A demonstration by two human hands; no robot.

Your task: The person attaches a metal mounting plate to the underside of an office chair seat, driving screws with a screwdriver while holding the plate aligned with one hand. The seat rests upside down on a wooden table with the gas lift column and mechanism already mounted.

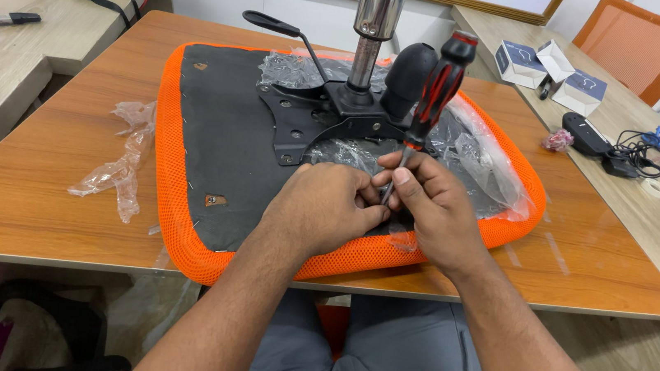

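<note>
The screwdriver (434, 90) stands nearly upright over the upturned chair seat (211, 139) on the tabletop (39, 194), its long axis tilted slightly right, red-and-black handle up and tip down at the black underside. The right hand (435, 206) has its grip clamped on the metal shaft low down; the left hand (323, 205) is closed at the tip, though on what I cannot tell. Judged stiff and light, the ribbed handle offers the surest hold.
</note>
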